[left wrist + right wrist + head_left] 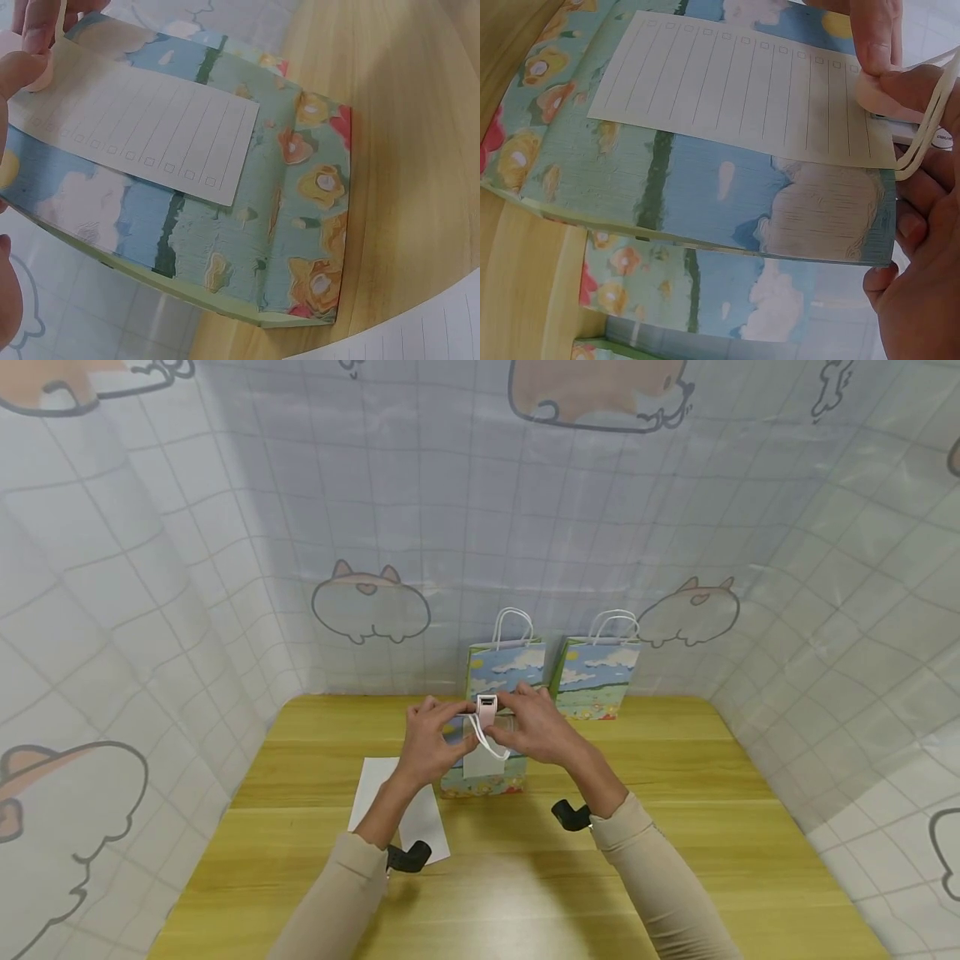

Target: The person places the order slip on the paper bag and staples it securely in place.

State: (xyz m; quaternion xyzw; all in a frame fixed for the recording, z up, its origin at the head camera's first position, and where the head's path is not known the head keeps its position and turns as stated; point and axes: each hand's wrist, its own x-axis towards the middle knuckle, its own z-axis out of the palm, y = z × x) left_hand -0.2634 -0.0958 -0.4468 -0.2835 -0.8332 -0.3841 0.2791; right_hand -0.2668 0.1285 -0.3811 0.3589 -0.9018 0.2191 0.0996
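Observation:
A small pink-and-white stapler (487,710) sits at the top edge of a paper gift bag (480,789) printed with sky and flowers. A lined checklist sheet (172,135) lies against the bag's front, its upper end at the stapler. My left hand (432,742) pinches the stapler from the left, thumb on its pink part; its other fingers are partly hidden behind the bag. From the other side my right hand (542,727) grips the stapler, its thumb (915,88) on the pink part too. The bag's white rope handle (934,116) hangs over near the right thumb.
Two similar gift bags, one (510,660) straight behind and one (600,677) to its right, stand along the back of the wooden table (637,877). White lined sheets (423,827) lie under my left forearm. A patterned curtain (420,510) surrounds the table.

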